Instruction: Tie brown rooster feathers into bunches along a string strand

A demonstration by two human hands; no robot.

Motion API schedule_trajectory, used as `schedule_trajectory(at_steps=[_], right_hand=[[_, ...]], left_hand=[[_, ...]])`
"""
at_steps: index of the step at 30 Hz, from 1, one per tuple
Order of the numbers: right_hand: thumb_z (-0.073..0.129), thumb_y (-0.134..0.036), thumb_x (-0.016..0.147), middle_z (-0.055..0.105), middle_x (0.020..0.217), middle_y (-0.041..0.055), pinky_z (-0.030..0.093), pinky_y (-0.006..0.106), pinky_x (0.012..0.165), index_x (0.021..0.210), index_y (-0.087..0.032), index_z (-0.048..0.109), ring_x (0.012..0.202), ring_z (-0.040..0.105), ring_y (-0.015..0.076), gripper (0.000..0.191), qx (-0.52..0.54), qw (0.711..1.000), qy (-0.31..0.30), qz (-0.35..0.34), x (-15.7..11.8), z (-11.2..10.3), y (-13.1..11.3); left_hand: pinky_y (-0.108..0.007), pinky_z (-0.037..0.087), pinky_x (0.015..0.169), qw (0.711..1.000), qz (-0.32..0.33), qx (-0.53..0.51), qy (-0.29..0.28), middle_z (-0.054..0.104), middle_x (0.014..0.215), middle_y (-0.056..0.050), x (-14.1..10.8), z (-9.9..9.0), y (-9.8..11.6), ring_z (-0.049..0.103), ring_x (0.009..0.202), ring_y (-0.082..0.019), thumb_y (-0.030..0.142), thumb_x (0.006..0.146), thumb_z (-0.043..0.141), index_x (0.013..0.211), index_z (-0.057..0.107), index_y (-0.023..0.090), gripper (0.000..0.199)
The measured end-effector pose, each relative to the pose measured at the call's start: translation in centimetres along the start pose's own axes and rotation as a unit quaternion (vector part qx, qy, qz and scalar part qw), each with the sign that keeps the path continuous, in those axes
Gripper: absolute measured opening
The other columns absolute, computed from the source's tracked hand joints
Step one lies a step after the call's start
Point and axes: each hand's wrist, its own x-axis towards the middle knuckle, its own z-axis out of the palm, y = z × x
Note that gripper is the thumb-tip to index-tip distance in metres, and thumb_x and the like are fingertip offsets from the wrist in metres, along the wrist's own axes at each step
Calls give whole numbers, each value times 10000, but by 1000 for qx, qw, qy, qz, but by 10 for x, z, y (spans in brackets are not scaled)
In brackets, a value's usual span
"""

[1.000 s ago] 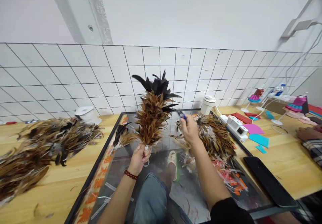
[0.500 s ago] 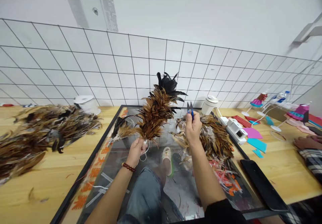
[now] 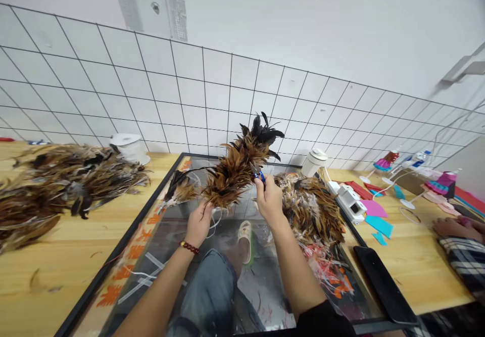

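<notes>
A long bundle of brown feathers with a black tip [image 3: 233, 170] slants up and to the right above the glass panel. My left hand [image 3: 199, 222] is closed round its lower end, where a white string hangs down. Small blue-handled snips [image 3: 259, 174] are in my right hand [image 3: 270, 195], their blades against the right side of the bundle. Whether the blades touch a feather is too small to tell. Brown feathers [image 3: 312, 205] lie heaped right of my right hand, and a small dark and tan tuft [image 3: 182, 189] lies left of the bundle.
More feathers [image 3: 87, 175] and a white spool [image 3: 131, 147] are on the left tabletop. A white canister [image 3: 314, 162], a power strip [image 3: 350, 203] and a black phone [image 3: 384, 284] are at right. Another person's hands [image 3: 456, 228] rest at the far right. A wire grid stands behind.
My right hand has moved left with the snips, bringing them to the feather bundle. The bundle leans further right. The camera view has shifted and tilted slightly.
</notes>
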Motion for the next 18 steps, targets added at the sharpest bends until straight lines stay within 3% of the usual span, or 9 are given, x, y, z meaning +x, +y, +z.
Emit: schedule_trajectory(at_steps=[4,6,9,11,12,15,18], right_hand=[[291,-388,966,645,672,55,347,247,559,939,-156,578,575,585,164,370,-22,999,-28,-33,2,0,3],[276,-398,969,660,721,68,351,244,576,968,-153,577,609,594,164,388,-38,999,-17,-28,9,3,1],[347,-423,948,673,782,83,343,247,595,1020,-159,582,646,595,173,360,-100,992,-78,-27,37,2,7],[376,-437,935,662,752,83,336,257,601,1030,-159,587,643,580,184,362,-140,985,-104,13,62,-6,21],[370,-442,935,653,737,83,337,263,606,1026,-155,589,649,573,189,372,-146,984,-88,54,74,-12,31],[324,-458,944,628,735,72,354,276,615,970,-154,585,680,556,191,402,-103,979,51,168,96,-33,60],[293,-486,947,598,710,47,384,287,608,953,-155,561,645,544,176,426,-18,976,148,161,80,-41,64]], left_hand=[[-224,194,528,967,125,216,55,459,546,-1,-4,-4,4,393,541,-142,239,779,617,681,576,194,115],[-235,171,536,941,144,300,63,441,519,4,-6,-6,4,372,520,-141,237,801,587,682,552,197,130],[-243,193,543,923,152,350,44,453,524,8,-5,-8,1,388,520,-140,267,829,541,702,525,194,147],[-238,238,546,937,148,316,5,451,532,15,-2,-8,-2,407,527,-133,325,847,512,697,503,188,204],[-234,261,543,950,136,279,-20,452,539,20,-1,-8,-3,412,524,-126,365,850,505,709,500,185,229],[-211,302,506,984,54,134,-104,498,580,40,-1,-1,-5,432,501,-102,456,795,581,872,502,185,292],[-181,295,442,989,-14,41,-139,545,582,59,-4,9,-4,439,446,-80,445,670,722,961,430,201,479]])
